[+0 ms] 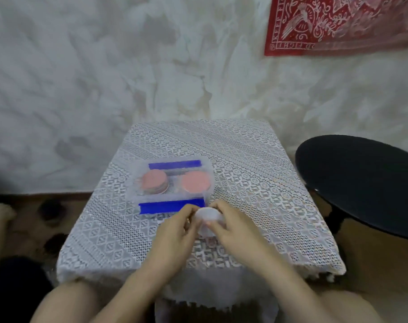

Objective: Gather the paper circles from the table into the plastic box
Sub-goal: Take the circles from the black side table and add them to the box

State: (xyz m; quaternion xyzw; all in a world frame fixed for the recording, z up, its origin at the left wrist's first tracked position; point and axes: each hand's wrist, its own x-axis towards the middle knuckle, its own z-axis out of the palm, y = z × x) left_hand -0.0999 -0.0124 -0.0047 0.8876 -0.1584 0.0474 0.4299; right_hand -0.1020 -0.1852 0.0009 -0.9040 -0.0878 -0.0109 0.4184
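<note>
Both grasping: left grip (175, 229), right grip (231, 227) pinch white paper circles (208, 215) from either side, stack between fingertips, over worktop (245, 171), just beside plastic box (170, 197) front-right corner. Inside box, two pink circle piles (154, 181).

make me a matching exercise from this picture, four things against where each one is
Things:
1. pink circles
2. white circles
3. black stool
4. red cloth

Places:
a. hanging on the wall, upper right
b. inside the plastic box
c. held between the left hand and the right hand
d. right of the table

Pairs: 1-b, 2-c, 3-d, 4-a
</note>
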